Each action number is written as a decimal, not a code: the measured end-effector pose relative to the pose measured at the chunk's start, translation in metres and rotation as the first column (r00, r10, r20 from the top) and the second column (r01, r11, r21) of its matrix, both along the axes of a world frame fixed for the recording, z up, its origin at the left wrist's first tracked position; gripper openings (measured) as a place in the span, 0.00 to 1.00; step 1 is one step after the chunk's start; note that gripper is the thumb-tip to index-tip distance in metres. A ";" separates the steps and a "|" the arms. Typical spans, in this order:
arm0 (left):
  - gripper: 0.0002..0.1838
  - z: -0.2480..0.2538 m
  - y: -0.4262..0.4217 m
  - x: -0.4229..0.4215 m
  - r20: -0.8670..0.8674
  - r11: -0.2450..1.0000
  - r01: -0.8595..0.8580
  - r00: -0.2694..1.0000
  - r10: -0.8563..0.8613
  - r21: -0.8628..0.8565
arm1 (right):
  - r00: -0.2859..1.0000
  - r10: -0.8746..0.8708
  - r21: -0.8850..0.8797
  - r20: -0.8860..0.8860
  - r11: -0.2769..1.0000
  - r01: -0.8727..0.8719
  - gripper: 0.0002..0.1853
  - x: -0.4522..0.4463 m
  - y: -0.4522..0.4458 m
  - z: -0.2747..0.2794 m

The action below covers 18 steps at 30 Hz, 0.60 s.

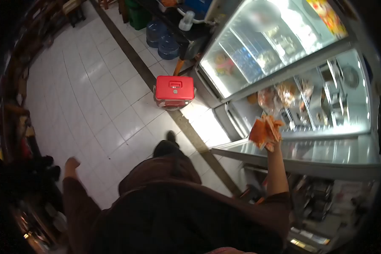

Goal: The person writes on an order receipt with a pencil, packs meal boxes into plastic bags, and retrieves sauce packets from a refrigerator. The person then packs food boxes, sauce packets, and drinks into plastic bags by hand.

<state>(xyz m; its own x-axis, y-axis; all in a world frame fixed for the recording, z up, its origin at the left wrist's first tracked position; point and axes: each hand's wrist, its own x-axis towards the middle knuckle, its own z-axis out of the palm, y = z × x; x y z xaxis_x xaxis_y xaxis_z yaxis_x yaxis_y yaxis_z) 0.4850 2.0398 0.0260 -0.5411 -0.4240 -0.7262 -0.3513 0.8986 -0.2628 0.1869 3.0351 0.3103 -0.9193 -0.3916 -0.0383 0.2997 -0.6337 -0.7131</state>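
Observation:
My right hand (271, 146) is closed on a crumpled orange cloth (264, 130), held up in front of the lit lower compartment of a glass-fronted refrigerator (237, 95). Bagged items (285, 94) sit on the racks behind the cloth. My left hand (73, 162) hangs low at the left, away from everything; it is small and blurred, so its fingers cannot be made out.
A red-lidded cooler box (175, 88) stands on the tiled floor (114, 91) beside the refrigerator. Large blue water bottles (168, 46) and a green bin (137, 15) are near a dark table (192, 44). An open refrigerator door (326, 152) juts out at the right.

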 end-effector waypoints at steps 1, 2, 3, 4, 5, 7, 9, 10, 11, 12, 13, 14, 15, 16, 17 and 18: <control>0.25 0.031 0.009 0.018 0.223 0.983 -0.184 0.958 0.182 -0.010 | 1.000 0.008 -0.003 0.017 1.000 -0.008 0.32 -0.022 0.004 0.002; 0.25 0.048 0.006 0.037 0.307 0.905 -0.412 0.879 0.364 0.106 | 0.997 0.071 0.070 0.037 0.995 -0.073 0.33 -0.053 0.037 -0.015; 0.26 0.065 0.003 0.052 0.408 0.764 -0.616 0.758 0.510 0.190 | 0.989 0.135 0.141 0.058 0.980 -0.142 0.33 -0.084 0.068 -0.030; 0.25 0.094 0.005 0.056 0.350 0.678 -0.706 0.699 0.624 0.203 | 0.978 0.103 0.155 0.183 0.979 -0.133 0.32 -0.112 0.088 -0.038; 0.25 0.115 0.016 0.054 0.292 0.579 -0.785 0.619 0.729 0.218 | 0.950 0.069 0.171 0.304 0.977 -0.126 0.30 -0.140 0.098 -0.040; 0.24 0.094 -0.026 0.074 0.258 0.444 -0.835 0.530 0.808 0.326 | 0.849 -0.017 0.214 0.529 0.970 -0.114 0.28 -0.193 0.112 -0.033; 0.22 0.079 -0.056 0.075 -0.013 0.570 -0.742 0.606 0.796 0.352 | 0.878 -0.074 0.264 0.474 0.963 -0.061 0.27 -0.254 0.100 -0.005; 0.22 0.079 -0.062 0.067 -0.014 0.563 -0.752 0.595 0.803 0.343 | 0.914 -0.084 0.269 0.397 0.963 -0.028 0.27 -0.285 0.081 0.005; 0.23 0.081 -0.070 0.052 -0.124 0.547 -0.736 0.548 0.827 0.400 | 0.946 -0.092 0.250 0.311 0.968 0.012 0.26 -0.315 0.055 0.012; 0.23 0.082 -0.077 0.033 -0.234 0.537 -0.710 0.487 0.842 0.456 | 0.973 -0.089 0.221 0.215 0.974 0.040 0.26 -0.343 0.018 0.012; 0.24 0.078 -0.075 0.005 -0.268 0.546 -0.634 0.486 0.832 0.547 | 0.989 -0.078 0.185 0.127 0.981 0.054 0.26 -0.369 -0.029 0.009; 0.25 0.072 -0.065 -0.035 -0.309 0.553 -0.544 0.477 0.823 0.631 | 0.997 -0.057 0.143 0.057 0.989 0.048 0.25 -0.391 -0.082 0.004; 0.27 0.081 -0.032 -0.092 -0.377 0.556 -0.380 0.451 0.809 0.740 | 1.000 -0.027 0.105 0.008 0.994 0.026 0.25 -0.408 -0.141 -0.008; 0.29 0.074 -0.011 -0.142 -0.287 0.355 -0.091 0.419 0.861 0.931 | 1.000 0.021 0.069 -0.021 0.997 -0.019 0.24 -0.421 -0.205 -0.022; 0.31 0.152 0.054 -0.225 -0.102 0.216 -0.247 0.407 0.908 0.945 | 0.996 0.085 0.037 -0.027 0.996 -0.084 0.24 -0.432 -0.271 -0.039; 0.32 0.168 0.082 -0.283 -0.003 0.085 -0.157 0.462 0.887 0.984 | 0.986 0.165 -0.002 -0.018 0.986 -0.165 0.24 -0.438 -0.339 -0.057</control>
